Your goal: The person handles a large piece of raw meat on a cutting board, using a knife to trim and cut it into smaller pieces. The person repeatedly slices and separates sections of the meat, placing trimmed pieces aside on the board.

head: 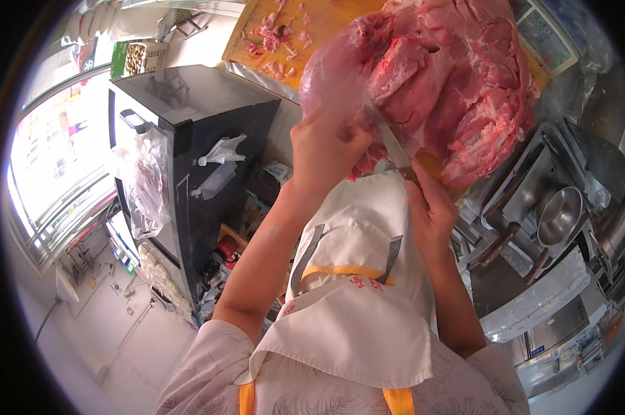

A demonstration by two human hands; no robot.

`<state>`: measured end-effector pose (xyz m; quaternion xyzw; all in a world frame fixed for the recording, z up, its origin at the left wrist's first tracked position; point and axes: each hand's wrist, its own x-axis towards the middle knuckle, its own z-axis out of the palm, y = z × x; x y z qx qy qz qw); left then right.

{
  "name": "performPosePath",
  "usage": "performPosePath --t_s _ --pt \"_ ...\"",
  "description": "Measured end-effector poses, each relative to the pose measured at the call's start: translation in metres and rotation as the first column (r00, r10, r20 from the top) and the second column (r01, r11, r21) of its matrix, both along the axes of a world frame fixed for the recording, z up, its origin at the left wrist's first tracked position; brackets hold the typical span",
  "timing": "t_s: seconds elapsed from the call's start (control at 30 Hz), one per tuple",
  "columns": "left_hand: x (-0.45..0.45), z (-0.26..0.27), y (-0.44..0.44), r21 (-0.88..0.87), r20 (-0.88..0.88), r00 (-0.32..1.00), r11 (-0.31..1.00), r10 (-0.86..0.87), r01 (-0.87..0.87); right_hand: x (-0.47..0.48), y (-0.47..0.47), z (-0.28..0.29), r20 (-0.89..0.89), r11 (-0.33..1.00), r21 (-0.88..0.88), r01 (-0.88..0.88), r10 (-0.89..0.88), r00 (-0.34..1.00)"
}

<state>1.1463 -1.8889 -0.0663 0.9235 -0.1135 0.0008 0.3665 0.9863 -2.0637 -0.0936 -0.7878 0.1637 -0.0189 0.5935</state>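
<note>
A large piece of raw meat [421,78] lies on an orange-brown cutting board [323,15] in front of me. With its fingers bent, my left hand [328,140] grips the near left edge of the meat; the fingertips are partly hidden and blurred. My right hand [432,207] holds a knife [390,137] by its handle, the blade slanting up and left against the meat, close to my left hand. The blade's tip is hard to make out. Small meat scraps [273,36] are scattered on the board's left part.
A dark cabinet with a shiny top [188,93] stands to the left, plastic bags hanging on it. On the right are a metal bowl [560,215], metal trays and wooden-handled tools [502,244]. A crate [145,57] stands beyond the cabinet.
</note>
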Motion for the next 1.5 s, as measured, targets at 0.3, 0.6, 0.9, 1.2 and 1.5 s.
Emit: performPosePath --t_s 0.3,0.6,0.9,1.2,1.5 --pt "-0.008 0.005 0.01 0.046 -0.082 0.997 0.999 0.013 -0.009 -0.02 -0.008 -0.013 -0.071 0.997 -0.029 -0.071 0.069 0.995" --pt "-0.01 0.006 0.016 0.046 -0.081 0.996 0.999 0.024 -0.021 0.008 0.0 -0.009 0.071 0.997 -0.008 -0.076 0.077 0.995" --pt "-0.017 0.007 0.033 0.117 -0.097 0.995 0.993 0.012 -0.001 0.0 -0.006 -0.002 0.059 0.987 -0.125 -0.104 0.112 0.992" --pt "-0.018 0.016 0.042 0.137 -0.124 0.992 0.99 0.034 -0.017 -0.014 -0.014 0.004 0.043 0.969 -0.192 -0.156 0.167 0.985" --pt "-0.019 0.02 0.047 0.121 -0.192 0.979 0.991 0.075 -0.052 0.001 -0.011 0.008 0.073 0.946 -0.263 -0.187 0.213 0.974"
